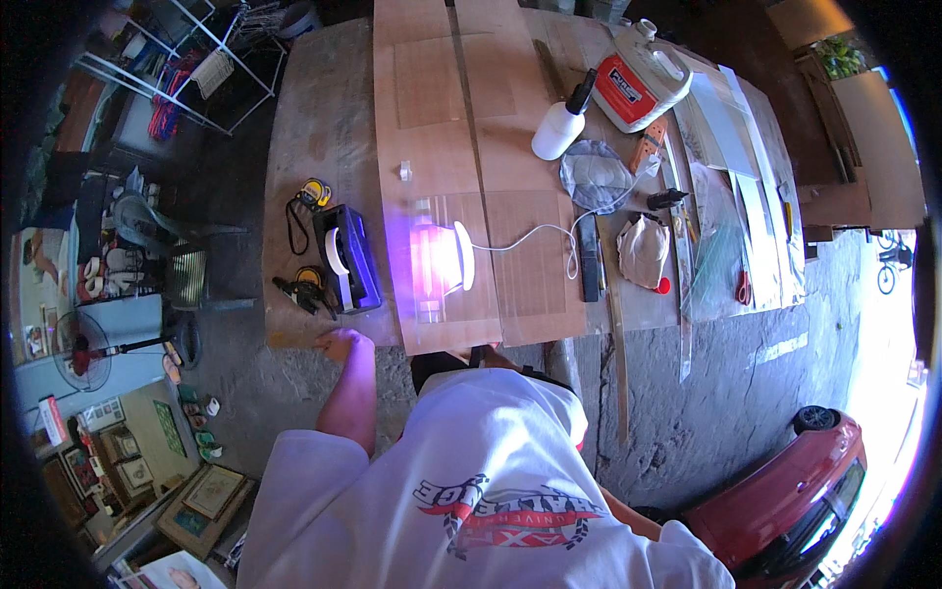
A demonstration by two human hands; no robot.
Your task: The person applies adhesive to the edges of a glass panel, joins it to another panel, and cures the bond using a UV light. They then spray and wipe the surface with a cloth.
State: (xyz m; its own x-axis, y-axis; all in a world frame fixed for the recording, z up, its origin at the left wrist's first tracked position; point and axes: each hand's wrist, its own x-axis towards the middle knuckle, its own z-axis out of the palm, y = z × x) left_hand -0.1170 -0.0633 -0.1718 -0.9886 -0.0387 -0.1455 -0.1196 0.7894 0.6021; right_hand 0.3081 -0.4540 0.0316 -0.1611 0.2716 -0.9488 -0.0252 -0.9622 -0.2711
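Left hand (340,346) resting on bench (314,128) edge, fingers curled, gripping nothing. Right hand hidden behind torso, can't tell. Lit lamp (444,257) just right of the hand; tape dispenser (345,257) and tape measure (314,192) beyond it.

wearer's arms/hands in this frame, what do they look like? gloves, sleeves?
Bare left hand, no glove, no watch or ring visible. Forearm bare up to a short white T-shirt sleeve. Shirt carries a red and dark printed emblem. Right hand is hidden behind the torso.
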